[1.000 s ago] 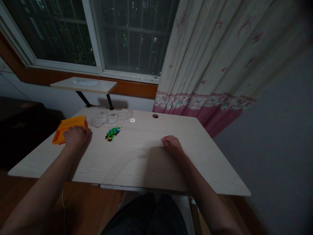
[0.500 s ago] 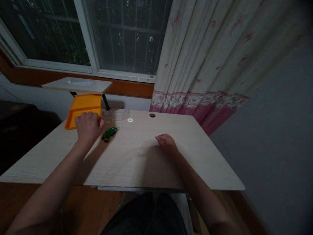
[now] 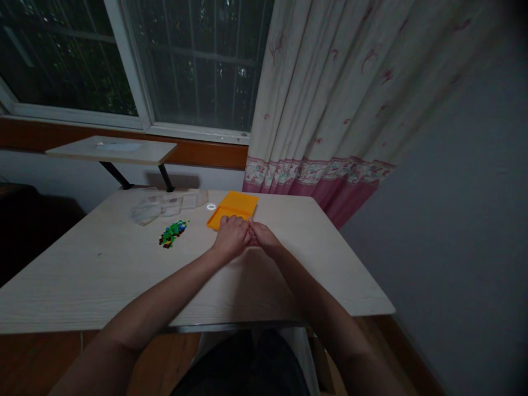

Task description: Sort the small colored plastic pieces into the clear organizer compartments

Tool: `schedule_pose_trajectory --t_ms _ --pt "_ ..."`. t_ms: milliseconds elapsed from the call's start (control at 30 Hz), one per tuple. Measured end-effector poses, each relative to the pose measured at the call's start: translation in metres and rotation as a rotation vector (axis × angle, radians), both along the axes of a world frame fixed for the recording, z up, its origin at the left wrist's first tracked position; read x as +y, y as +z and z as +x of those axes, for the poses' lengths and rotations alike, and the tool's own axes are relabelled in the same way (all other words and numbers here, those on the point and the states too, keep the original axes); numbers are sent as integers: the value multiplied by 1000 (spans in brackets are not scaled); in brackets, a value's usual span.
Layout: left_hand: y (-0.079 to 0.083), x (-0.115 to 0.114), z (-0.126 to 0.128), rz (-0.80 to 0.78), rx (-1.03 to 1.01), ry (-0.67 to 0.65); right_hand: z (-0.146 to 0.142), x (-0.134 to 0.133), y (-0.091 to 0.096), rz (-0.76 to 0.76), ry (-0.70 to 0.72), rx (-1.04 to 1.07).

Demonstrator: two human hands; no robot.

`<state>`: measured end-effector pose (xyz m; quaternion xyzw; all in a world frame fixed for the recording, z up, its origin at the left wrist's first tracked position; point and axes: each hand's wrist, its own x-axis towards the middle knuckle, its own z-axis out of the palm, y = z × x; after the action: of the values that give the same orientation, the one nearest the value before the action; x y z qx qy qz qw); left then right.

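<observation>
The orange plastic case [image 3: 239,202] had just crossed the counter [image 3: 330,258]. A second earlier it stood near the counter's left edge, beyond the pile of small coloured pieces [image 3: 172,234]; half a second later it was up in the left hand [image 3: 232,235]; now it lay ahead of the person, right of that pile, and both hands met at its near right corner. The right hand [image 3: 266,237] had stayed at about the same spot, so the case had come to it, within reach of both.

The left grip was narrow, fingers curled over the case's near edge. The right hand's fingers were drawn in tight against the left's; whether they pinched the case or something small could not be told. Nor was it clear whether the case rested fully on the counter or was held slightly up.

The case stood open: a flat, plain rear panel ran back from a crease, and a shallow front part with a raised rim lay nearer, its inside partly hidden by the left hand. Its colour was even and bright in the dim light. The green, blue and dark pieces remained heaped to its left, before the clear plastic boxes [image 3: 152,208].
</observation>
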<state>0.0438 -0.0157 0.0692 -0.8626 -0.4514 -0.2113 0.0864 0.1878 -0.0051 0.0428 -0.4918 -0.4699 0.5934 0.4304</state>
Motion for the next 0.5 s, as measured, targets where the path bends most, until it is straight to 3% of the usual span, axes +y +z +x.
schedule_pose_trajectory --t_ms 100,200,367,500 --pt "-3 0 16 1 -7 -40 6 8 -2 62 -93 -11" --pt "-8 -3 17 36 16 -93 24 21 -7 125 -194 -85" --pt "-24 -4 -13 67 0 -133 71 44 -18 155 -440 -299" --pt "-36 12 -45 16 -54 2 107 49 -28 175 -568 -399"
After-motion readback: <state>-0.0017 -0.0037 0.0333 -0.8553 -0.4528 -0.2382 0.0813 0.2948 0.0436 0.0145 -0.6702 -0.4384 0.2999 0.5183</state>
